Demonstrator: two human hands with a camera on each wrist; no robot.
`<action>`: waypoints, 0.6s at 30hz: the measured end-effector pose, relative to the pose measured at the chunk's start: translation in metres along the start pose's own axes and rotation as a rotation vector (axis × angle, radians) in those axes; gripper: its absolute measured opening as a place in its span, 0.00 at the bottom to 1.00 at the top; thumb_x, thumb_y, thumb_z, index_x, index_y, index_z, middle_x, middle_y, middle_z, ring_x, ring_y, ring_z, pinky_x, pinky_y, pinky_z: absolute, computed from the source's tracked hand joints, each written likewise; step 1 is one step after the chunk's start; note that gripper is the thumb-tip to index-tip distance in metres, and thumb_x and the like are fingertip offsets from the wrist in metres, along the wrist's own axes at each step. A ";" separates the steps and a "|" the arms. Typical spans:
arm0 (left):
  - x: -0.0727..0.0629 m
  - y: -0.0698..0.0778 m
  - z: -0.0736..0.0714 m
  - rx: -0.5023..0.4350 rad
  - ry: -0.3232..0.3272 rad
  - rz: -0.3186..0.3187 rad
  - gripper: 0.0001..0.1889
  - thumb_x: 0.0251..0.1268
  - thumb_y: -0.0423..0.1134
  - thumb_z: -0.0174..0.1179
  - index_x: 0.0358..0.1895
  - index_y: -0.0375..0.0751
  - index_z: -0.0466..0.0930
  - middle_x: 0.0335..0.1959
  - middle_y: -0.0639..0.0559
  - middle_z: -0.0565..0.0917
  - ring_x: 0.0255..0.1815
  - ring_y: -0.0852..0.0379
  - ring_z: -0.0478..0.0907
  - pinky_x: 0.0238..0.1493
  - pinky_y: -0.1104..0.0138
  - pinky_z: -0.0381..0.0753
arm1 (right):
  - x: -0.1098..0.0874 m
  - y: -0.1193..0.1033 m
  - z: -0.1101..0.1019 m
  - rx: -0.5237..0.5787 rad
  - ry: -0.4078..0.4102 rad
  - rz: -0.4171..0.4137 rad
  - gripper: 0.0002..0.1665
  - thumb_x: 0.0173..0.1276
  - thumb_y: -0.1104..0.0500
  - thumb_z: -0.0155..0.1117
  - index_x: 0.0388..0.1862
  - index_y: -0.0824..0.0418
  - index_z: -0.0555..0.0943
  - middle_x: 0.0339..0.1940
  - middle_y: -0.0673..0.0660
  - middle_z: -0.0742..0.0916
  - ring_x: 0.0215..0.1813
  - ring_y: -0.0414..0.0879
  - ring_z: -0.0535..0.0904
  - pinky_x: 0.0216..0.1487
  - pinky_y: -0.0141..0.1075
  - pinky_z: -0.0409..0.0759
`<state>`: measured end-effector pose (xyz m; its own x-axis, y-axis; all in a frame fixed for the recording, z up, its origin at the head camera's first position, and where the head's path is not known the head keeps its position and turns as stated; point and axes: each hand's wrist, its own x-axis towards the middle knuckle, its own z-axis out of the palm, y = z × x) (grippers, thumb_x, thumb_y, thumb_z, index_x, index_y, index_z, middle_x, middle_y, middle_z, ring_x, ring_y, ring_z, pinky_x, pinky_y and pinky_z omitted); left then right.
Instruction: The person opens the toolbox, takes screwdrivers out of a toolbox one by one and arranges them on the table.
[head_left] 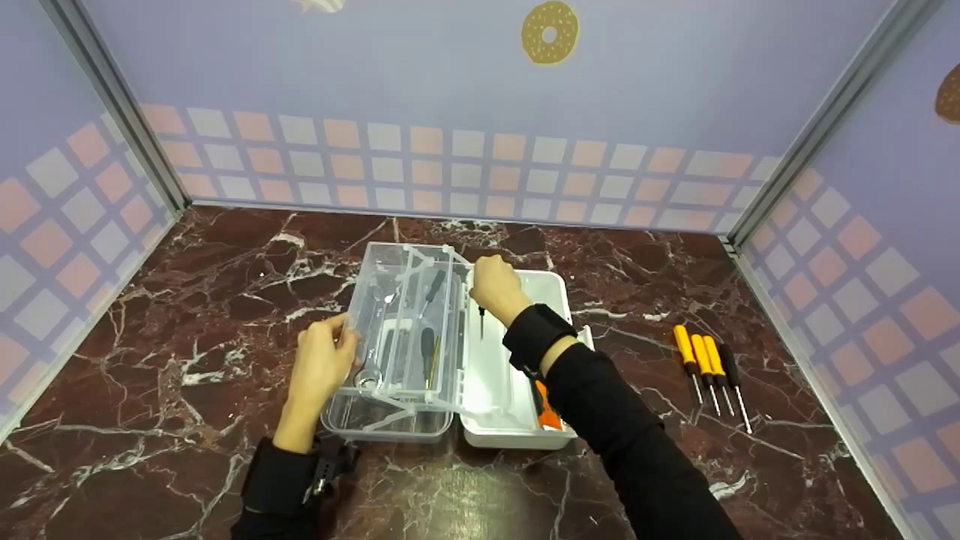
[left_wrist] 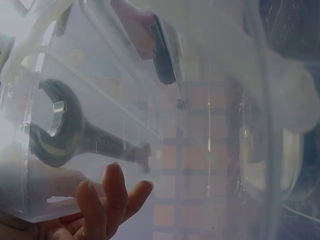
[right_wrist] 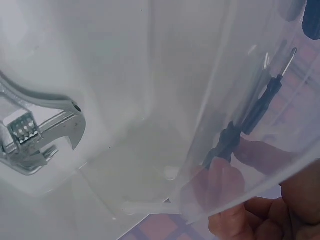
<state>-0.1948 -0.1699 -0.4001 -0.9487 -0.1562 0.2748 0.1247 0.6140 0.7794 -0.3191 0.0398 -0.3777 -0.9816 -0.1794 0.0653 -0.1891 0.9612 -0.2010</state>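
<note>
A toolbox lies unfolded, with a white base (head_left: 491, 375) at right. Beside it, a clear tray (head_left: 409, 319) is joined by plastic arms over the clear lid (head_left: 390, 429). My left hand (head_left: 319, 367) holds the tray's left edge, fingertips showing through the plastic. In the tray lie a metal wrench (head_left: 371, 373) and small dark-handled screwdrivers (head_left: 427, 349). Above the base's left edge, my right hand (head_left: 495, 283) pinches a small black screwdriver (right_wrist: 265, 100), its tip pointing down in the head view. The right wrist view shows it through clear plastic.
An adjustable wrench (right_wrist: 50, 125) lies in the white base. At the base's near right is an orange tool (head_left: 547, 411), partly hidden by my right sleeve. Several screwdrivers (head_left: 705, 360), yellow-handled and black-handled, lie in a row on the marbled table at right. Panels enclose the table.
</note>
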 end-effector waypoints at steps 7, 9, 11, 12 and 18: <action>0.000 0.000 0.001 0.015 0.001 -0.005 0.18 0.55 0.26 0.45 0.49 0.23 0.74 0.29 0.36 0.82 0.15 0.50 0.79 0.19 0.69 0.76 | 0.001 0.000 0.000 -0.010 -0.008 0.026 0.14 0.52 0.62 0.61 0.36 0.69 0.79 0.40 0.66 0.81 0.41 0.59 0.79 0.35 0.46 0.79; 0.000 0.000 0.001 0.017 0.000 -0.009 0.18 0.55 0.27 0.46 0.49 0.24 0.74 0.29 0.36 0.82 0.15 0.51 0.78 0.20 0.68 0.76 | 0.001 0.001 0.001 0.000 -0.005 0.032 0.13 0.52 0.61 0.61 0.35 0.69 0.79 0.41 0.66 0.81 0.41 0.59 0.79 0.35 0.46 0.79; 0.000 0.000 0.001 0.015 -0.005 -0.009 0.18 0.55 0.27 0.46 0.49 0.24 0.73 0.30 0.35 0.82 0.15 0.51 0.78 0.20 0.67 0.77 | 0.002 0.002 0.000 0.020 -0.009 0.041 0.13 0.51 0.60 0.62 0.34 0.68 0.79 0.41 0.66 0.81 0.42 0.59 0.79 0.35 0.46 0.79; 0.000 0.000 0.001 0.015 -0.006 -0.009 0.18 0.55 0.27 0.46 0.49 0.24 0.73 0.30 0.35 0.82 0.15 0.51 0.78 0.20 0.68 0.76 | 0.002 0.003 0.000 0.033 -0.011 0.047 0.14 0.51 0.59 0.63 0.34 0.68 0.79 0.42 0.66 0.81 0.41 0.59 0.79 0.35 0.46 0.79; 0.000 0.000 0.000 0.005 -0.018 -0.021 0.18 0.56 0.26 0.45 0.50 0.23 0.72 0.30 0.35 0.82 0.16 0.48 0.79 0.15 0.72 0.73 | 0.003 0.008 -0.006 0.118 -0.026 0.030 0.14 0.50 0.58 0.64 0.30 0.68 0.78 0.37 0.67 0.82 0.33 0.57 0.81 0.35 0.43 0.79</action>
<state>-0.1948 -0.1694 -0.4001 -0.9563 -0.1546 0.2483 0.1037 0.6143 0.7822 -0.3235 0.0482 -0.3735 -0.9870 -0.1576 0.0325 -0.1597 0.9352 -0.3160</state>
